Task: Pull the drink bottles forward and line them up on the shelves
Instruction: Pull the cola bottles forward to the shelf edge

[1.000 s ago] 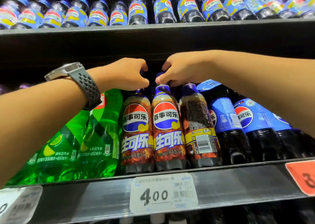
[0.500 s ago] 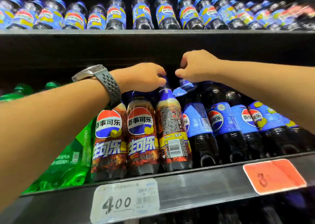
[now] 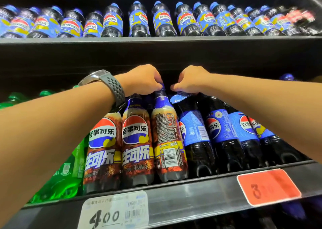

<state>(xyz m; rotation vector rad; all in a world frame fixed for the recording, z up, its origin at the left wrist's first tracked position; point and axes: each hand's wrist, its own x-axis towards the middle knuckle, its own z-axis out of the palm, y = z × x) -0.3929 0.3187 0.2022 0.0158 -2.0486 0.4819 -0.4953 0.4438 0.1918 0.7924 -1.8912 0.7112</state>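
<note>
Left hand [image 3: 142,80] pinches brown bottle [image 3: 168,141] cap; right hand [image 3: 190,81] grips blue bottle [image 3: 195,129] cap. Both bottles at shelf [image 3: 200,188] front. Brown one shows barcode; facing likely left.

Black store shelving fills the view. The upper shelf [image 3: 156,40] runs straight across, its deep dark front board shading the recess beneath. The lower shelf [image 3: 200,190] slopes down to the left; on its front edge sit a white price tag [image 3: 115,211] and, toward the right end, a red tag [image 3: 268,187].
</note>
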